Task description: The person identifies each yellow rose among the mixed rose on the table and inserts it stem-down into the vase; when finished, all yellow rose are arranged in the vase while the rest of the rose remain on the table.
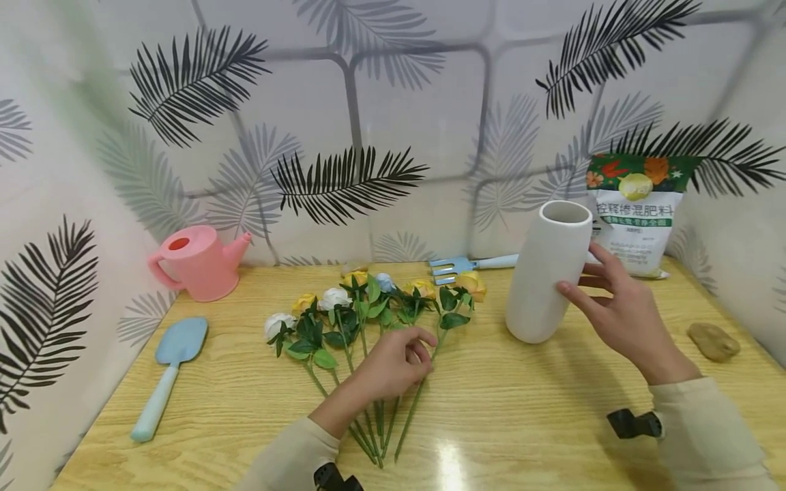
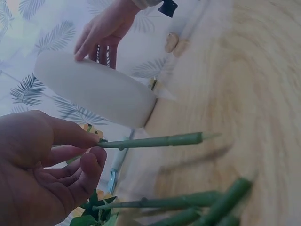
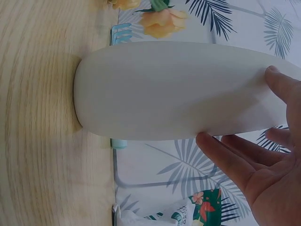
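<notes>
In the head view, my left hand (image 1: 393, 365) pinches the green stem of a yellow artificial rose (image 1: 471, 285) between thumb and fingertips. The left wrist view shows that stem (image 2: 160, 141) level in the pinch, its cut end pointing away from the hand. More roses lie beside it, white ones (image 1: 335, 298) and yellow ones (image 1: 303, 304), with one pale blue bloom (image 1: 385, 282). At the right, a tall white vase (image 1: 543, 279) stands on the table. My right hand (image 1: 626, 310) holds its upper right side, thumb in front and fingers behind.
A pink watering can (image 1: 205, 266) stands back left, with a blue hand trowel (image 1: 179, 344) before it. Behind the vase lie a blue hand fork (image 1: 457, 266) and a bag of fertilizer (image 1: 641, 225). A brown stone-like lump (image 1: 714, 342) rests far right. Patterned cloth (image 1: 424, 116) rises behind the table.
</notes>
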Available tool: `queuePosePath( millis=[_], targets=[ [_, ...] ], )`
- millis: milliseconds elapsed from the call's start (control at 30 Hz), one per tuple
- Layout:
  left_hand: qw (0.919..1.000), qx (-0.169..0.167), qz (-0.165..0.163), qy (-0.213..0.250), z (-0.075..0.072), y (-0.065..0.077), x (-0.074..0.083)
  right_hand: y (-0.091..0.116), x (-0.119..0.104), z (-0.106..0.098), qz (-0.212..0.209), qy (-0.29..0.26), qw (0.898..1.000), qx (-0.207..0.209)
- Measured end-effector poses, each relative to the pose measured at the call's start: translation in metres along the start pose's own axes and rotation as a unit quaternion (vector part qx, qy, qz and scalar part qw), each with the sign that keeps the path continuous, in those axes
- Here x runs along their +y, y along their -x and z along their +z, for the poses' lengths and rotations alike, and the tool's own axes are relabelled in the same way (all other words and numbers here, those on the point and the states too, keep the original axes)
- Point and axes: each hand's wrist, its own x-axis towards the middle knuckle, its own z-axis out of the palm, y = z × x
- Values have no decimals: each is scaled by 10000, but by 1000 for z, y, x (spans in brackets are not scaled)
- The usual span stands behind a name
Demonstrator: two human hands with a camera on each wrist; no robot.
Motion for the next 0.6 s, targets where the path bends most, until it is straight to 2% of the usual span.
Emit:
queuePosePath(
  millis=[133,300,467,600],
  targets=[
    [9997,15,52,249,-2,-3,6,0,-1,0,-30,-37,10000,17],
    [9983,76,290,492,-6,-10,20,0,-1,1,-24,-47,10000,1],
    [9960,255,605,598,-9,-18,38,0,-1,0,6,-70,10000,-17],
    [9937,457,737,707,-9,-28,52,0,0,0,-4,-93,10000,-19]
  ],
)
